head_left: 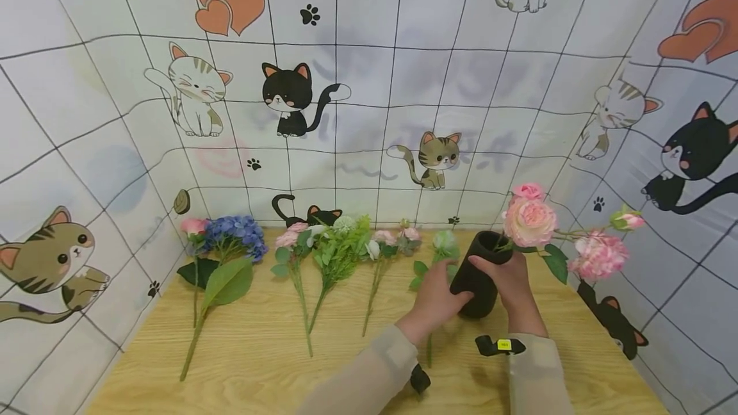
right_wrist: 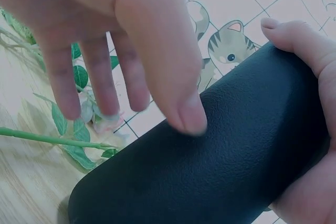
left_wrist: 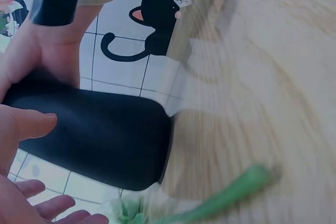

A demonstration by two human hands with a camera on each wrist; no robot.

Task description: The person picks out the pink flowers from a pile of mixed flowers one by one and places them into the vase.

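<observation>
A black cylindrical vase point(head_left: 477, 284) leans to the right over the wooden table, its base close to the tabletop. Pink roses point(head_left: 530, 221) stick out of its mouth toward the right. My right hand point(head_left: 512, 279) grips the vase near the rim, thumb across the front. Along the vase's left side, my left hand point(head_left: 435, 300) has its thumb on the black surface point(right_wrist: 210, 166); its other fingers point(right_wrist: 100, 74) stretch out fairly straight in the right wrist view. Behind the left hand lies a pale green rose point(head_left: 445, 242), its stem passing by the left forearm.
More stems lie on the wooden table point(head_left: 259, 364): a blue hydrangea point(head_left: 236, 235) with a pink flower point(head_left: 195, 227) at far left, leafy green sprigs point(head_left: 340, 255) and small pink blossoms point(head_left: 383, 237) in the middle. A cat-print cloth wall point(head_left: 363, 95) encloses the back and sides.
</observation>
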